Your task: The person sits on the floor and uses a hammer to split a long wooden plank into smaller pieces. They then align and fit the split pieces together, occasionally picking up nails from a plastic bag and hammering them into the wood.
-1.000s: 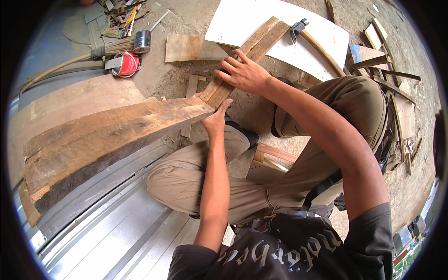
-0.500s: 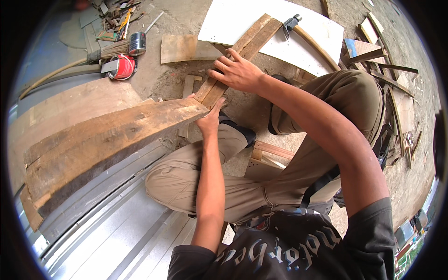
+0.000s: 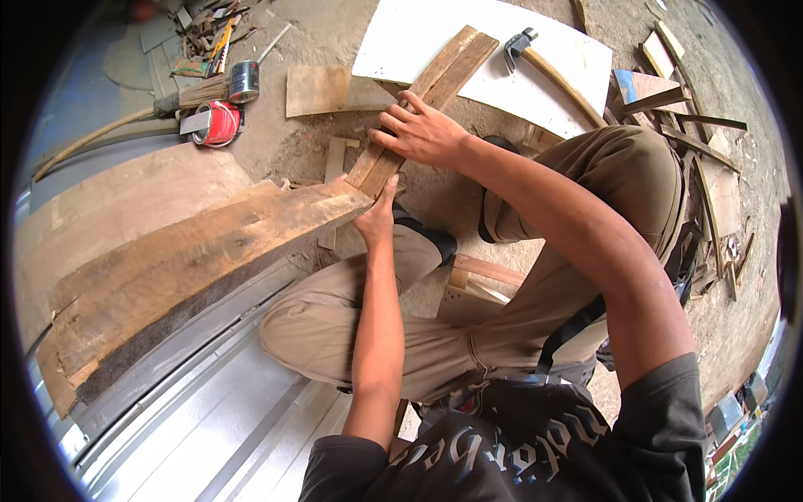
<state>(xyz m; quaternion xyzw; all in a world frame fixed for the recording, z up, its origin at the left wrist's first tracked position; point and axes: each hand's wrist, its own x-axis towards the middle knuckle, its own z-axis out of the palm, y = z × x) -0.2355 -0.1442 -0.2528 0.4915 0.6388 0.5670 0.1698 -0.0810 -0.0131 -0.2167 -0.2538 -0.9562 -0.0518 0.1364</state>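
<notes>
Two narrow wooden strips lie side by side, slanting up and away from the near end of a wide, worn wooden plank. My right hand is closed over the strips from above, fingers curled across their far side. Where the strips meet the plank, my left hand grips from below, thumb up along the strips' edge; most of its fingers are hidden underneath. The plank's far end reaches to the left. Beyond my right hand, a claw hammer with a wooden handle rests on a white board.
At upper left are a red can, a dark can and a straw broom. Scrap wood is piled at the right. Ribbed metal sheeting lies at lower left. A small wooden piece sits between my legs.
The strips and my right hand have shifted slightly left. The wide plank has tilted a little, showing its upper face differently. Both hands keep their grip.
</notes>
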